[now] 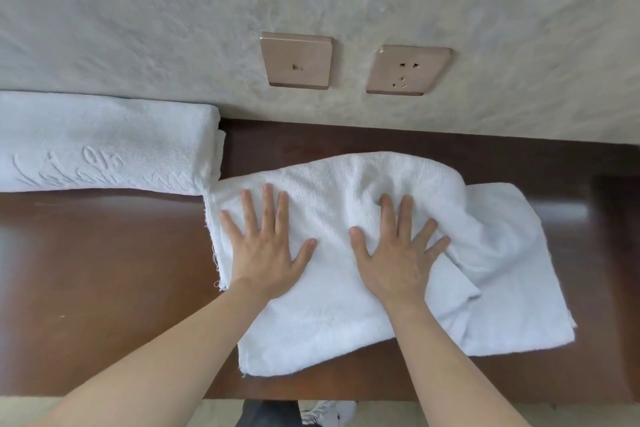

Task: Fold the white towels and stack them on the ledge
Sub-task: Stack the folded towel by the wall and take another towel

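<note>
- White terry towel (346, 322) is spread on the dark wooden ledge (104, 270), right in the middle, folded over at least once I'd say. An upper layer lies over a lower one that sticks out on the right.
- Both hands lie flat on it with the fingers spread, palms pressing down: left hand (266, 253) near the towel's left edge, right hand (398, 253) around the centre. Neither is gripping anything, it looks like smoothing.
- Done so far, as far as I can tell: one folded towel (104, 146) with an embossed pattern already sits at the back left of the ledge against the wall, just touching the corner of the one being worked on.
- Left to do: this one looks lumpy, edges don't line up, left hem is frayed. Probably needs another fold, then stacking.
</note>
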Available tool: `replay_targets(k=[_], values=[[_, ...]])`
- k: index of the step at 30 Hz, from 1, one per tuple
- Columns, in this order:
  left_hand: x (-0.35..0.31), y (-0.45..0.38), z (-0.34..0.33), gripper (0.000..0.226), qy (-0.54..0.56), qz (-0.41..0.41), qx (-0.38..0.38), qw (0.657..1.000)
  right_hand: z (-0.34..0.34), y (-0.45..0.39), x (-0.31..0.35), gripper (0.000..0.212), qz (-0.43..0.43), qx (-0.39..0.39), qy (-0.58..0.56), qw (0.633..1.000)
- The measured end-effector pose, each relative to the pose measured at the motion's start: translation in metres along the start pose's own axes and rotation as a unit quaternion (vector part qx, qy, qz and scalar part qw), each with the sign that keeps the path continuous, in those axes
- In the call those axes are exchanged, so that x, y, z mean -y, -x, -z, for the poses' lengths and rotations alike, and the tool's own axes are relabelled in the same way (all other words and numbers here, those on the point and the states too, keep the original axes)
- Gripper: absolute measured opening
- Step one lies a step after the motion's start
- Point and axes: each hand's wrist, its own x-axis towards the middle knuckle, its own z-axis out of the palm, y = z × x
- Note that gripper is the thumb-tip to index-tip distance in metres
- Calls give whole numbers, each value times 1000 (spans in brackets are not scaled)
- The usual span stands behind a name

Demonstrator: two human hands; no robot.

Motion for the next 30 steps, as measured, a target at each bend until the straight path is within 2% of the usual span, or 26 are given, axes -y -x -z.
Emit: replay_targets(k=[3, 8, 10, 16, 18, 19, 21, 22, 24, 26, 29, 30], values=[[-4, -13, 1, 88, 4, -27, -18, 999, -2, -9, -6, 81, 6, -20, 15, 1000], [-10, -44, 6, 74, 52, -147, -88, 984, -3, -29, -17, 77, 5, -85, 26, 996], [-13, -56, 4, 69, 67, -169, -117, 976, -6, -34, -17, 73, -14, -102, 21, 995], [-9, -51, 4, 62, 109, -154, -127, 974, -6, -28, -15, 62, -41, -116, 28, 992], [-6, -38, 3, 54, 155, -110, -160, 969, -6, -23, -13, 63, -63, -113, 11, 992], [-5, -28, 1, 52, 205, -61, -171, 962, -5, -19, -10, 63, -72, -118, -4, 990], [0, -3, -1, 53, 340, 61, -171, 923, -4, -6, 0, 65, -42, -139, -40, 989], [1, 9, -1, 56, 401, 104, -168, 895, -5, 2, 7, 66, 4, -149, -54, 987], [0, 27, 1, 61, 458, 140, -170, 861, -10, 20, 26, 61, 126, -151, -54, 979], [-3, 34, 6, 62, 511, 173, -166, 826, -18, 32, 48, 57, 214, -119, -55, 968], [-6, 36, 17, 54, 640, 255, -130, 713, -26, 36, 73, 59, 231, -49, -71, 969], [-5, 35, 20, 49, 669, 262, -104, 688, -27, 36, 77, 61, 220, -35, -65, 973]])
